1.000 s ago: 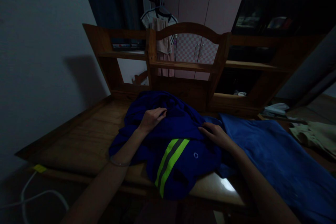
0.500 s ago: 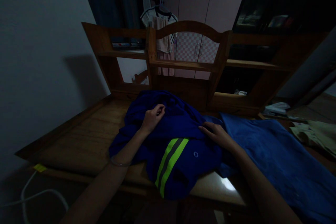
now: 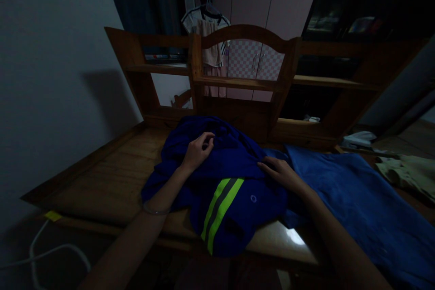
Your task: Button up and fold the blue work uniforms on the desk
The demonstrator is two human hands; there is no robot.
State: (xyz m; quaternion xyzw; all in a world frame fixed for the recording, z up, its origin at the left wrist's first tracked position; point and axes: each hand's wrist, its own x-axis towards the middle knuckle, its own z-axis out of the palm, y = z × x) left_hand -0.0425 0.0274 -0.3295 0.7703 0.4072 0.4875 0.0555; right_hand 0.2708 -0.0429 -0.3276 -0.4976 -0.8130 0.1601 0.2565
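A dark blue work jacket [image 3: 234,163] with a yellow-green reflective stripe [image 3: 220,208] lies bunched on a wooden platform [image 3: 112,176]. My left hand [image 3: 199,150] rests on the upper part of the jacket, fingers curled and pinching a fold of its cloth. My right hand [image 3: 280,173] lies flat on the jacket's right side, fingers stretched out toward the left. A thin bracelet [image 3: 154,210] circles my left wrist.
A lighter blue garment [image 3: 356,204] spreads over the platform to the right. A wooden shelf frame [image 3: 244,81] stands behind the jacket, with clothes on a hanger [image 3: 209,31] beyond. Pale cloth [image 3: 404,172] lies at far right. A white cable [image 3: 54,253] curls on the floor at lower left.
My left hand's fingers have curled in and pinched the jacket cloth. My right hand has stayed flat in place.
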